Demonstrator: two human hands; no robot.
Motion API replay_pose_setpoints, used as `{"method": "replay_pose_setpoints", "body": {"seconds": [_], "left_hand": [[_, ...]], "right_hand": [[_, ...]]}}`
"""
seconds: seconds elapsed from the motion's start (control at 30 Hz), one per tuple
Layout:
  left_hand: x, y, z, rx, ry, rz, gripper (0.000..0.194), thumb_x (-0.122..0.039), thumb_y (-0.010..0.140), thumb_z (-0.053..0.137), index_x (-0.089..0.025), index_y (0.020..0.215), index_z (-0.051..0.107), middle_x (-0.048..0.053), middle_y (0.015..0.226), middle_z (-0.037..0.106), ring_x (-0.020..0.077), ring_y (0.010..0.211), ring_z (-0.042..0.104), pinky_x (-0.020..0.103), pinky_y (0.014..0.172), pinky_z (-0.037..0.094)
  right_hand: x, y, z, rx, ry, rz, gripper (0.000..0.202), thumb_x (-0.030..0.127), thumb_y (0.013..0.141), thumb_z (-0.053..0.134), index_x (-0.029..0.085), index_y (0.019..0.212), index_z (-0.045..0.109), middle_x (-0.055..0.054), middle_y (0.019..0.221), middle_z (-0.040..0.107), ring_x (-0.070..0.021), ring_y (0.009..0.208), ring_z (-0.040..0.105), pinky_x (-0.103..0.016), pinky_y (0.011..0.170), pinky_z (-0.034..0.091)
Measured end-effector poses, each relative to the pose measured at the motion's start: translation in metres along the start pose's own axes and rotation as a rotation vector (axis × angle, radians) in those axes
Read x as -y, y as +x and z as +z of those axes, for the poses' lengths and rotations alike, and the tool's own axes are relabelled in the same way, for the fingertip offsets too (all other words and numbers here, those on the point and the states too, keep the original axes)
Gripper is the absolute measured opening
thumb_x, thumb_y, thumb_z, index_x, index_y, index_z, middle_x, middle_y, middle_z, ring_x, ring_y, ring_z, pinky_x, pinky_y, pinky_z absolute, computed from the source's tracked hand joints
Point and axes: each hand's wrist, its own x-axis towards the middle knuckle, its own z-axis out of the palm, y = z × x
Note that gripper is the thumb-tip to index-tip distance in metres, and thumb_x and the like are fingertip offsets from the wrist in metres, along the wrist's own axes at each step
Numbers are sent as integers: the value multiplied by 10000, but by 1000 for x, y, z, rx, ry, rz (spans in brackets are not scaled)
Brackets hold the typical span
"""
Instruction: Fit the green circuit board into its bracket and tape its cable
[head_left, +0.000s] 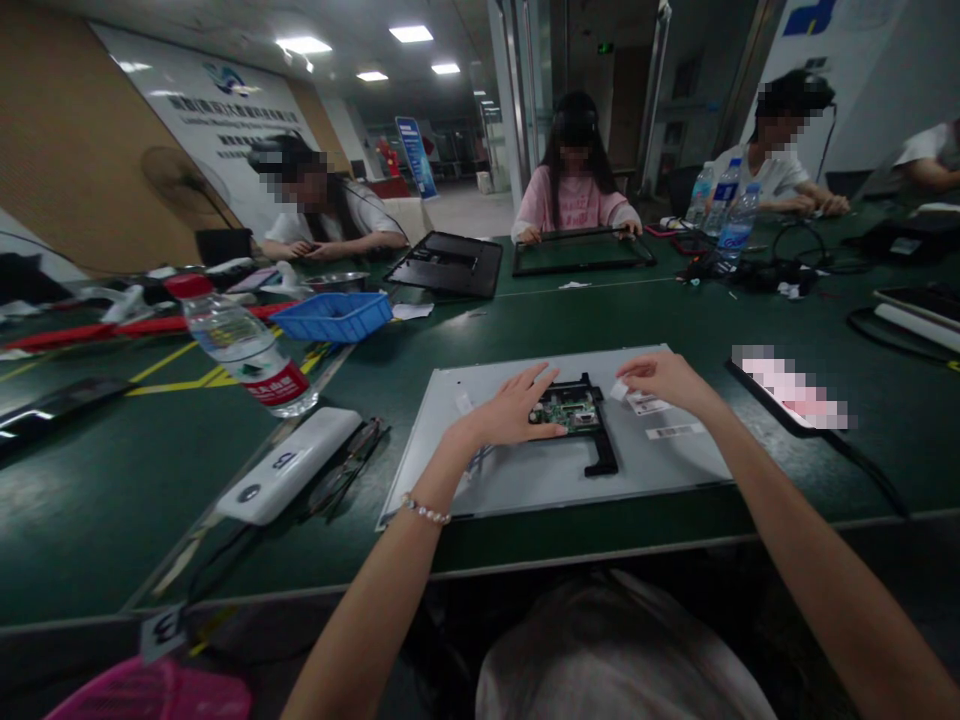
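A flat grey-white panel [540, 487] lies on the green table in front of me. On it rests a black bracket [604, 448] with a green circuit board [574, 414]. My left hand [517, 408] lies over the left part of the board and bracket, fingers spread. To the right of the bracket, my right hand [664, 380] pinches a small white tab [619, 390] above the panel, near a label. A barcode sticker [673, 432] is on the panel's right part. White cable pieces show beside my left hand.
Left of the panel are glasses [346, 470], a white power bank [292, 468], a water bottle [251, 350] and a blue tray [335, 316]. At right lies a phone [784, 395] with a cable. Across the table, a person holds a black frame [585, 268].
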Motion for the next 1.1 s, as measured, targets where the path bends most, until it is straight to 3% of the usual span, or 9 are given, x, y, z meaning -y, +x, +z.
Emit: {"method": "replay_pose_setpoints", "body": {"seconds": [0.2, 0.37, 0.57, 0.87, 1.1], "left_hand": [[-13, 2, -2, -35, 15, 63, 836, -639, 864, 471, -218, 1507, 140, 114, 1582, 109, 304, 1446, 125, 453, 1169, 156], [-23, 4, 0, -26, 24, 113, 767, -595, 883, 480, -237, 1497, 192, 98, 1568, 183, 280, 1441, 165, 430, 1169, 166], [-23, 5, 4, -24, 33, 134, 729, -586, 890, 474, -262, 1490, 216, 76, 1555, 233, 273, 1432, 192, 435, 1160, 182], [-21, 7, 5, -32, 53, 172, 638, -528, 901, 492, -241, 1448, 334, 80, 1523, 306, 276, 1416, 234, 432, 1149, 216], [-28, 8, -1, -46, 21, 201, 550, -484, 909, 496, -223, 1388, 429, 88, 1456, 407, 264, 1353, 347, 411, 1121, 277]], "right_hand": [[6, -2, 3, 170, 150, 91, 93, 212, 742, 658, 162, 815, 629, -63, 756, 705, -182, 738, 691, -249, 613, 545], [4, -2, 3, 263, 149, 146, 135, 244, 745, 672, 162, 840, 622, -76, 744, 722, -180, 694, 684, -231, 550, 507], [-2, 1, 1, 334, 69, 107, 214, 217, 739, 632, 165, 934, 703, -56, 760, 736, -174, 715, 681, -217, 541, 471], [-3, 1, 1, 329, 99, 112, 177, 215, 730, 641, 163, 884, 710, -68, 783, 733, -173, 697, 668, -240, 570, 500], [6, -4, 1, 335, 94, 149, 177, 254, 714, 666, 178, 866, 718, -47, 745, 727, -152, 653, 643, -244, 588, 491]]}}
